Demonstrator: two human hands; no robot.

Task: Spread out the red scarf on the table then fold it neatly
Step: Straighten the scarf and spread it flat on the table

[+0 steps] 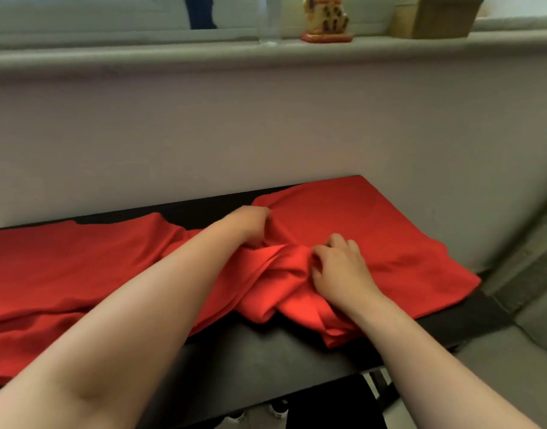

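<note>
Head view: red scarf (pixel 64 264) lies across the dark worktop (pixel 266 351), running from the left edge to near the right end. The left part is flat with a few long shallow creases, and its near edge is doubled over. Left grip (pixel 253 224), a bare hand, reaches to the far side of the middle with fingers curled down and pinching cloth. In the middle the scarf is bunched into a twisted ridge of thick folds that reaches the near edge. Right grip (pixel 340 267), also bare, sits on the ridge's right side, fingers and thumb curled into the folds. Right of that, the scarf is smooth and nearly square-cornered, flat on the worktop.

Handling, as a judgement: thin woven cloth, light, limp, matte with a slight sheen on the folds. It won't hold shape, drags easily on the smooth worktop, and isn't fragile. The best holds are probably the edges or corners either side of the bunch, pulling apart to flatten it. The spreading step looks unfinished and folding has not begun.

Behind: pale plaster wall and a rounded grey sill (pixel 142 54). On the sill are a glossy cat figurine (pixel 326 20) on a red base and a tan box (pixel 436 15).
</note>
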